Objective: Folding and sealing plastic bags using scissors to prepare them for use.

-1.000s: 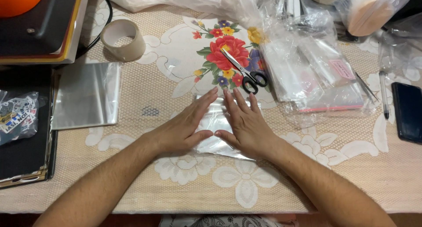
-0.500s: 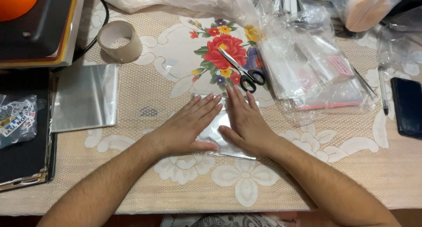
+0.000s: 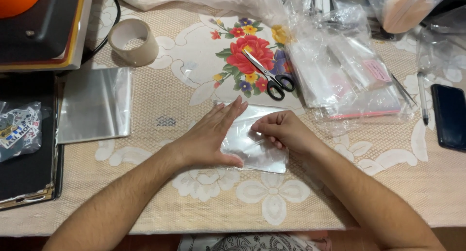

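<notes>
**Head view: two hands flatten a thin clear sleeve at the middle of the table**

Head view, from left to right. At nine o'clock a stack of clear plastic sheets lies flat, with a roll of tape at about eleven o'clock above it.

The left hand lies palm down, fingers straight and together, pointing toward one o'clock; it presses the left part of the clear plastic sleeve onto the lace tablecloth. It grips nothing, only weighs the sleeve down.

The sleeve sits at the centre of the table, just below the scissors, which rest at twelve o'clock on the flower print. It looks very light, limp and glossy, so it would likely slide and crease easily; an edge or corner seems the best place to take hold, with a flat palm keeping the rest down.

The right hand is curled, fingertips pinched closed on the sleeve's upper edge, forearm running off toward five o'clock.

At two o'clock lies a heap of plastic bags; at three o'clock, a pen and a dark phone.
</notes>
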